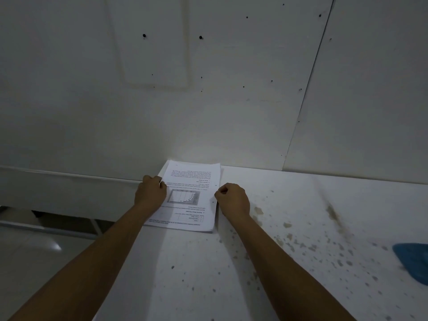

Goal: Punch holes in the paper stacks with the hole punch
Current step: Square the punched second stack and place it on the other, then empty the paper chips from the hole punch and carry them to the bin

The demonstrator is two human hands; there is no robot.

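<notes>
Single head-worn view, wide-angle, facing forward and down: white table (266, 262) close below, pegged wall (208, 89) just behind it filling the upper half.

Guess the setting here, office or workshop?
Probably a bare utility or back room, not a tidy office: a stained, speckled white table pushed against a plain panel wall dotted with old screw holes, holding only a printed paper stack.

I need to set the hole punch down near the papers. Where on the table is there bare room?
Open table lies right of the paper stack, from the right hand out to the blue object; it is stained but bare. Also free: the patch between the forearms, nearer than the stack. It is tight at the left hand, by the table's left edge.
</notes>
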